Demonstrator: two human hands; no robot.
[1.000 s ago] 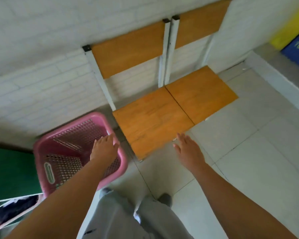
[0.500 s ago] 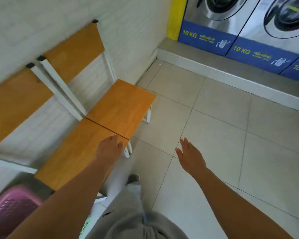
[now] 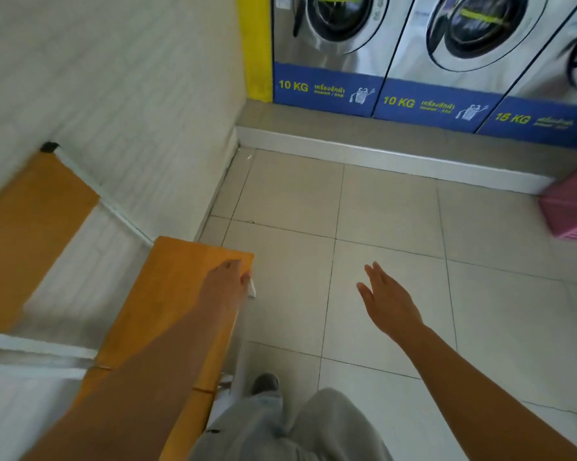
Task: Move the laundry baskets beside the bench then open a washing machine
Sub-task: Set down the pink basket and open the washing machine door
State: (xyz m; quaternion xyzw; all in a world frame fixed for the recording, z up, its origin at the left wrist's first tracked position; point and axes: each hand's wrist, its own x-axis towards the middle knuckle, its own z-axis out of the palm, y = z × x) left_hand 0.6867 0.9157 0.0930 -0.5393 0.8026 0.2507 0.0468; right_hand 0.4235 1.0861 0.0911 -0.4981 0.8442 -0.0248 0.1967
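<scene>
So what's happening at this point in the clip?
A person is walking through a laundromat with both hands empty: the left hand hangs over the end of the wooden bench, the right hand is open over the tiled floor. A pink laundry basket sits on the floor at the right edge. The washing machines ahead have their doors shut.

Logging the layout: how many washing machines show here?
3: one by the yellow strip, one in the middle, one cut off at right. More may lie beyond the frame.
</scene>
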